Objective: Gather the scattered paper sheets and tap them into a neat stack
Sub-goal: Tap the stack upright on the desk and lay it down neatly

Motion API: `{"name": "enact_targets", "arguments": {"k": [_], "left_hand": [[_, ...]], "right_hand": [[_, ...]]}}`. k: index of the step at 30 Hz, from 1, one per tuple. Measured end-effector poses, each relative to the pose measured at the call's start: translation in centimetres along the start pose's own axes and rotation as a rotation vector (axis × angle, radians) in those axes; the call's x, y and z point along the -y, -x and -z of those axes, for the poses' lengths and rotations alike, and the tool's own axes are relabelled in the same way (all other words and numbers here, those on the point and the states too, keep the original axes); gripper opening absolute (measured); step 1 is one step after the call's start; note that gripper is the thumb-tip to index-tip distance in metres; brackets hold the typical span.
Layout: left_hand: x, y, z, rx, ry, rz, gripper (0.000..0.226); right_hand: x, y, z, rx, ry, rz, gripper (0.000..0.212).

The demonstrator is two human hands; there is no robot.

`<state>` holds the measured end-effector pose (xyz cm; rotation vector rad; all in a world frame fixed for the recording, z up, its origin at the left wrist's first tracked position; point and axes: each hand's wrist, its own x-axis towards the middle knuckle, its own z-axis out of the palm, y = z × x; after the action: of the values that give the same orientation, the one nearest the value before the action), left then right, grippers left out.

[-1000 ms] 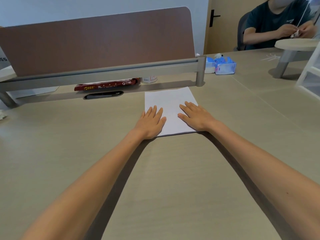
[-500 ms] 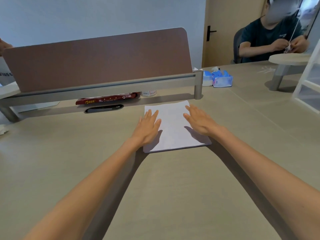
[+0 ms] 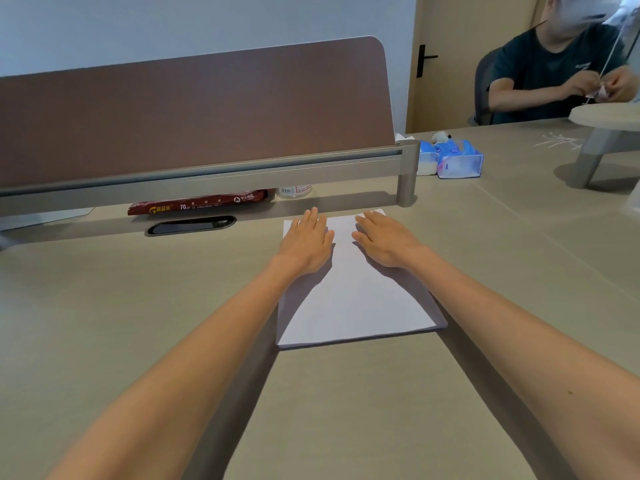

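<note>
Both hands lay palm down on the far half of the paper stack (image 3: 353, 306), just below the middle of the frame. The left hand (image 3: 304, 242) sat over the stack's upper left part, its fingers (image 3: 313, 218) straight and held close together, and its tips reached past the far edge. The right hand (image 3: 384, 240) sat over the upper right part, its fingers (image 3: 369, 221) straight and slightly spread, ending near the far right corner. Neither hand curled round or pinched anything. How hard they bore down could not be told. A bare strip of paper showed between the two hands.

The stack lay flat on the table (image 3: 138, 323), long side running away from the camera. Its sheets were nearly flush, with thin layered edges showing along the near side and lower right corner.

Above the stack a grey rail (image 3: 207, 176) carried a brown panel (image 3: 194, 112). Under the rail lay a red packet (image 3: 197, 204), just beside it stood a clear bottle (image 3: 294, 191), and a dark oval slot (image 3: 190, 226) sat in the tabletop left of the stack. Past the rail's right post were a white tub (image 3: 426, 164), its contents not visible, and, touching it, a blue-and-white pack (image 3: 459, 162). In the upper right corner a second person (image 3: 554, 74) sat pinching something small in both hands.
</note>
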<state>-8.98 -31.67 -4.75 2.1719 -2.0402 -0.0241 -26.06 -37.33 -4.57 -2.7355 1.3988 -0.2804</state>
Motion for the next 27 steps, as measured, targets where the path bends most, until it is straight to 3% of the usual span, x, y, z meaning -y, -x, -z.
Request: {"name": "enact_targets", "arguments": {"k": [27], "left_hand": [[1.7,-0.4,-2.4,0.052,0.016,0.058,0.057]], "right_hand": [[-1.0,-1.1,-2.6,0.068,-0.043,-0.022,0.060]]}}
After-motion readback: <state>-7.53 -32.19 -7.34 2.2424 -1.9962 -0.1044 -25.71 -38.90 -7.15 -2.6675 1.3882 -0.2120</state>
